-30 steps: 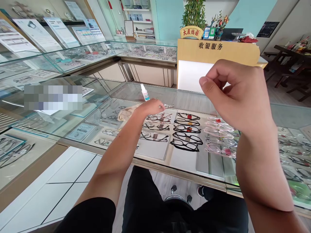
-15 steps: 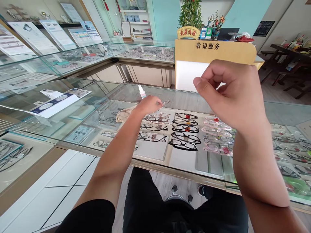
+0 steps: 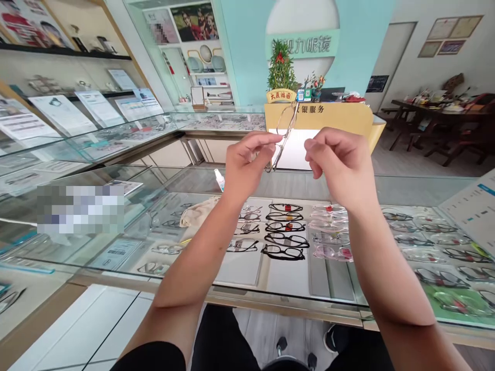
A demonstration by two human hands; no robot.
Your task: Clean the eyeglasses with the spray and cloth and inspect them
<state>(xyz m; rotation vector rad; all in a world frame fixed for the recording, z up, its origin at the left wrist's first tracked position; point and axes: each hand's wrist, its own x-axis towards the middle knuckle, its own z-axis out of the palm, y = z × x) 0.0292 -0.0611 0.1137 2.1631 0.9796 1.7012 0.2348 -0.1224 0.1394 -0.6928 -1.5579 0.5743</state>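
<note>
My left hand [image 3: 249, 159] pinches a pair of thin-framed eyeglasses [image 3: 285, 136] between thumb and fingers, held up in the air on edge above the glass display counter [image 3: 185, 180]. Just to the right of the glasses is my right hand [image 3: 340, 159], its fingers curled in and the thumb against them. Nothing shows in it, and it stays a little apart from the frame. Below, inside the counter, lie a column of black eyeglasses [image 3: 286, 239] and a column of clear and pink eyeglasses [image 3: 330, 226].
A small white spray bottle [image 3: 219, 179] stands beyond my left wrist, and a beige cloth [image 3: 197, 212] lies left of my forearm. More eyeglasses [image 3: 441, 278] fill the case at right. A wooden cashier desk [image 3: 320, 121] with a plant [image 3: 281, 67] stands across the aisle.
My left hand has lifted the eyeglasses up from over the counter and brought them to the right. My right hand has come down and inward beside them. The view has tilted upward.
</note>
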